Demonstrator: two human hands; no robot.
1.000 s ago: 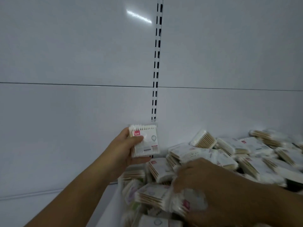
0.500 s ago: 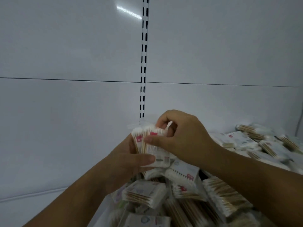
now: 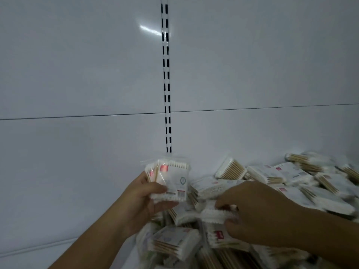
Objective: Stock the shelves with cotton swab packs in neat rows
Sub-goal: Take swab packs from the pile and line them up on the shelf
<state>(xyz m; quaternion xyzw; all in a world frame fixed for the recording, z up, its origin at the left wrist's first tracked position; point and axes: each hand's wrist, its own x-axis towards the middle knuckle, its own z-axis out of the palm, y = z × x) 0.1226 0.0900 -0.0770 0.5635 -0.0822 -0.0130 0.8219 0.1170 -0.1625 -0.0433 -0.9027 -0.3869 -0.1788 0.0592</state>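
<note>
Clutching flat, glossy swab packs (image 3: 172, 178): left hand (image 3: 142, 199), right hand (image 3: 258, 212).

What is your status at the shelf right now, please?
Left hand holds small upright stack of clear plastic cotton swab packs. Right hand pinches another white-tipped pack in the jumbled heap. No neat row visible yet.

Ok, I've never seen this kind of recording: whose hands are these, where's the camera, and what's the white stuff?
No machine here: a person wears one camera on the head, looking down at their own bare hands. The left hand grips a small stack of cotton swab packs upright before the white back panel and its slotted strip. The right hand reaches into the loose pile of packs, its fingers pinching one pack. No neat row shows yet.
</note>
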